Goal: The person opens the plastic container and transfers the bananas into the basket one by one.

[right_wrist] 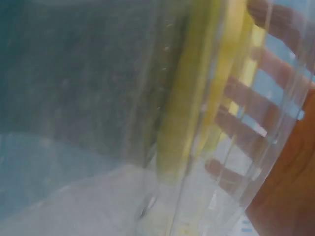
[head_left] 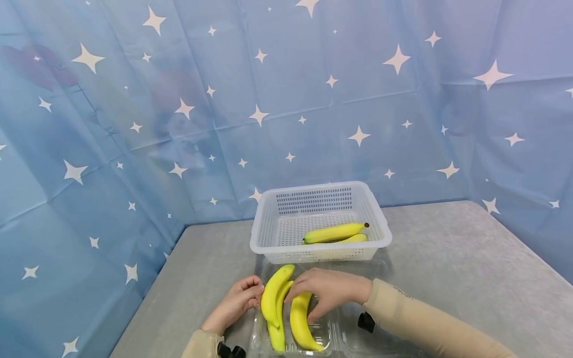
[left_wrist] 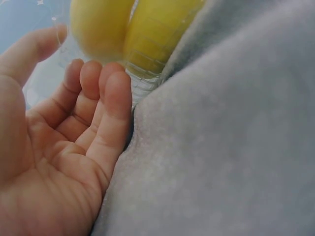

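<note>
In the head view, a clear plastic clamshell box (head_left: 332,334) lies open on the table with several bananas in it. Two bananas (head_left: 270,298) overlap along its left side, and another banana (head_left: 299,323) lies to their right. My right hand (head_left: 329,287) reaches over from the right and holds this right banana, fingers on its left and thumb on its right. The right wrist view shows the right fingers (right_wrist: 246,98) through the clear plastic. At the box's left edge, my left hand (head_left: 237,302) holds the rim; its curled fingers (left_wrist: 115,96) lie against the outside wall.
Behind the box stands a white perforated basket (head_left: 320,256) with two bananas (head_left: 335,232) at its right front. A clear lid half spreads right of the box, under the right forearm. A blue star-patterned curtain (head_left: 286,99) hangs behind the grey table (head_left: 452,258).
</note>
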A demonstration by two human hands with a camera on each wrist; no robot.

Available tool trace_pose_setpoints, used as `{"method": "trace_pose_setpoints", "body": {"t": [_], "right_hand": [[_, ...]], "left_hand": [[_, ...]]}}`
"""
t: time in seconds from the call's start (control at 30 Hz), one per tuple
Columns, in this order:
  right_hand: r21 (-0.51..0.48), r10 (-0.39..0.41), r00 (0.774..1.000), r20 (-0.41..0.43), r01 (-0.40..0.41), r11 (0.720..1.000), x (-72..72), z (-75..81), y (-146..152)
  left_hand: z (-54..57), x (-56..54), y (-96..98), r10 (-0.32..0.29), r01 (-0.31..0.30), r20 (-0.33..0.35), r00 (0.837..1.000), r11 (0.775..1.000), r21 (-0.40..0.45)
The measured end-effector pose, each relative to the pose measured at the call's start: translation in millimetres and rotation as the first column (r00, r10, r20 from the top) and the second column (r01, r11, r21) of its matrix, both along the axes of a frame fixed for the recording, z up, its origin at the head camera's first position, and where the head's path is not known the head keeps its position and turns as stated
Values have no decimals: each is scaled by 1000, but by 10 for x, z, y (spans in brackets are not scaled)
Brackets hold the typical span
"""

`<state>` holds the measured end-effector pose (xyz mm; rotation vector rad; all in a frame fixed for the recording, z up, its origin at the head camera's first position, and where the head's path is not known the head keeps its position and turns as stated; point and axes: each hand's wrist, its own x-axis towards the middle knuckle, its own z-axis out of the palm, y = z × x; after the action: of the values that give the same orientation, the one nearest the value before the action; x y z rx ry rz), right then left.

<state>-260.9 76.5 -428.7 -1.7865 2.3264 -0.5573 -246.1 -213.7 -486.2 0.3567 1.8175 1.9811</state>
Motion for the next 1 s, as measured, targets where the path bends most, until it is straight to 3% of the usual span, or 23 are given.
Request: {"method": "trace_pose_setpoints", "body": {"t": [0.17, 0.67, 1.0], "right_hand": [[24, 0, 1000, 11, 0, 1000, 6, -8, -20], [37, 10, 998, -57, -7, 999, 126, -49, -120], [16, -9, 997, -79, 10, 1000, 103, -84, -113]], "left_hand": [[-7, -2, 9, 2, -2, 7, 1000, 1000, -9], [-22, 24, -6, 9, -9, 7, 1000, 1000, -15], [6, 1, -12, 6, -6, 1, 1000, 1000, -1]]}}
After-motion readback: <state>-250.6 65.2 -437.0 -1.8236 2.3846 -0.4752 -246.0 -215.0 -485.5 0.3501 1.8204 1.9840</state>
